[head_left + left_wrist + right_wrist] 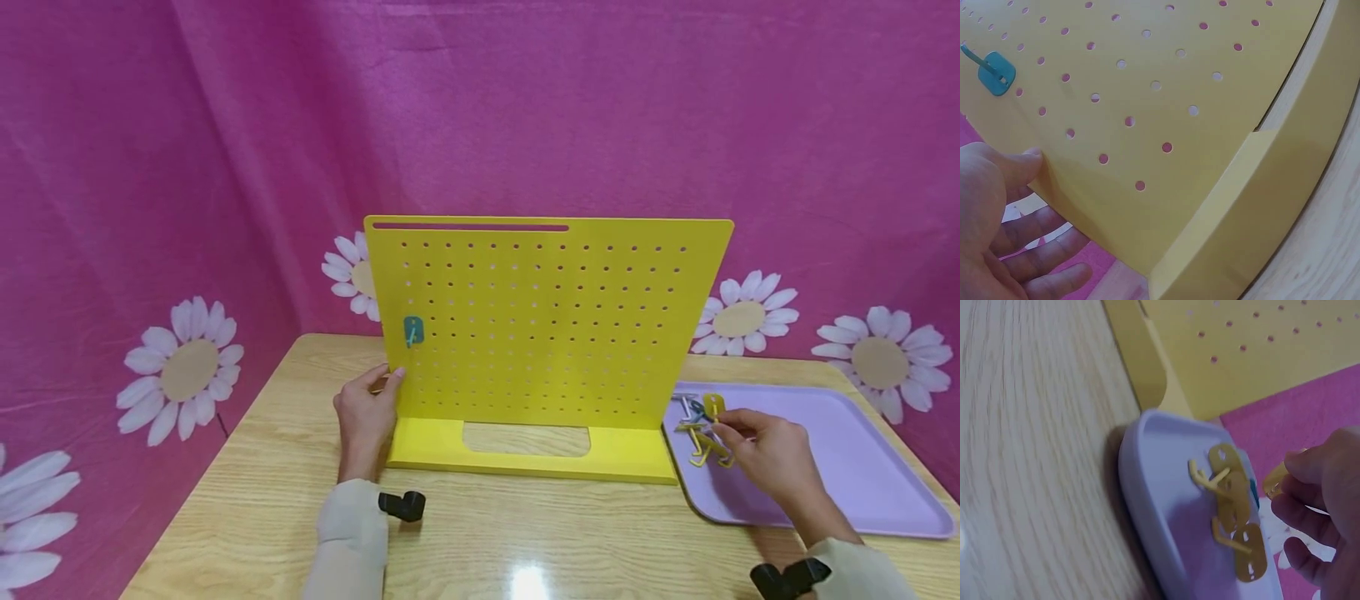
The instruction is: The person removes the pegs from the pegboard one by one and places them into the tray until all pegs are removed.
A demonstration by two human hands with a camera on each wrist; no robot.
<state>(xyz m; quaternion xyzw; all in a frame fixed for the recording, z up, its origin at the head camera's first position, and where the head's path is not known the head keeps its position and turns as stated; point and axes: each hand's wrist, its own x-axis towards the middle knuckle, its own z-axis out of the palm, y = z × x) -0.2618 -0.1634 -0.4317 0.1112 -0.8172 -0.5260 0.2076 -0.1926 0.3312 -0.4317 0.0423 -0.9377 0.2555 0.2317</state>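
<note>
A yellow pegboard (600, 237) stands upright on its yellow base. My left hand (366, 417) holds its lower left edge, thumb on the front face and fingers behind in the left wrist view. Just above that hand, a teal hook (414, 330) is mounted on the board, its prong pointing outward. Over the tray's left end, my right hand (772, 454) pinches a yellow hook (1275, 481) between thumb and fingers, its plate partly hidden by them. Below it, several loose yellow hooks (1250, 553) lie in the lilac tray (840, 467).
Grey and dark teal hooks (697, 409) lie among the yellow ones at the tray's left end. The tray sits against the right end of the board's base (637, 457). A wooden table (450, 542) carries everything, with a pink flowered cloth (525, 108) behind.
</note>
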